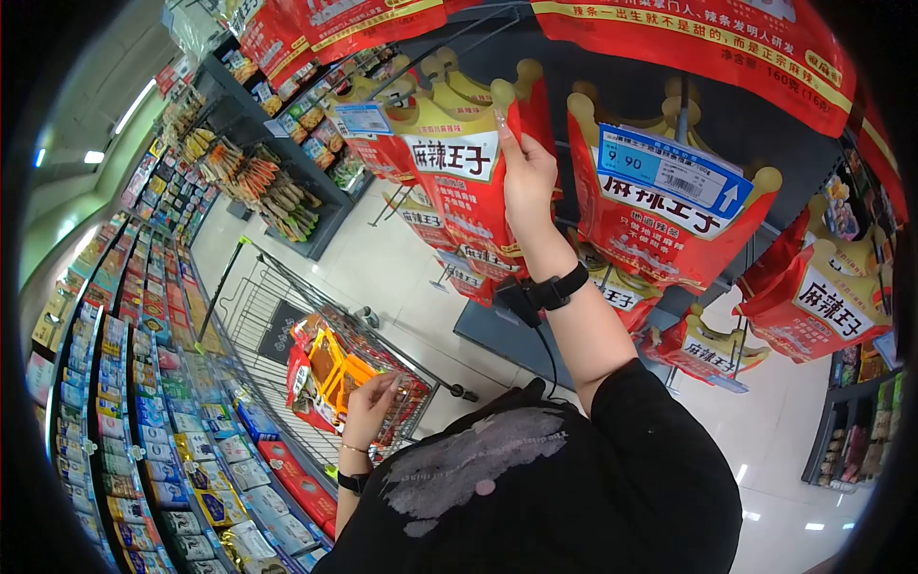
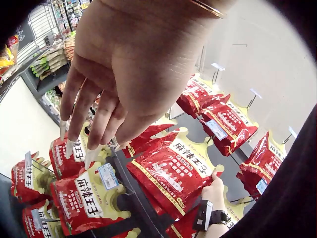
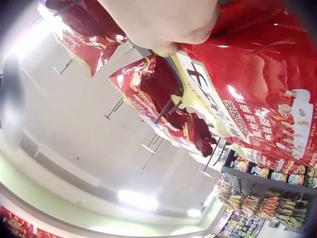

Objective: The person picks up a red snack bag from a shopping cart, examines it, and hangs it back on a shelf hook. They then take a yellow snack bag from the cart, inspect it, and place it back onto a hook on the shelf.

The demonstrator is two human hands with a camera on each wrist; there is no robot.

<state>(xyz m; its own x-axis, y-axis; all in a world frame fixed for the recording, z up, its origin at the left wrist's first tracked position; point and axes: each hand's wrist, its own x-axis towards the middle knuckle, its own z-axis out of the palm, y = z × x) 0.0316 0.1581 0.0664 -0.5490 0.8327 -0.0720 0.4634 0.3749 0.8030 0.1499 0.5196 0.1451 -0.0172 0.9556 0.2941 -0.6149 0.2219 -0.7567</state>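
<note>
My right hand [image 1: 529,182] grips the right edge of a red snack bag [image 1: 466,206] with a yellow crown-shaped top, thumb against its front. In the left wrist view the same bag [image 2: 166,171] faces forward, pinched near its yellow top by the right hand [image 2: 213,192]. Seen from the right wrist, the bag [image 3: 252,94] fills the right side, just below the hand [image 3: 163,20]. My left hand [image 1: 368,411] hangs low in front of my body, over the cart's near side. Its fingers are loosely extended and hold nothing, as the left wrist view shows.
More red bags [image 1: 660,230] hang on hooks around the held one, with a blue price tag [image 1: 674,170] in front. At lower left stands a wire shopping cart [image 1: 251,330] with packages [image 1: 330,368] inside. Long shelves of packets [image 1: 153,411] line the left.
</note>
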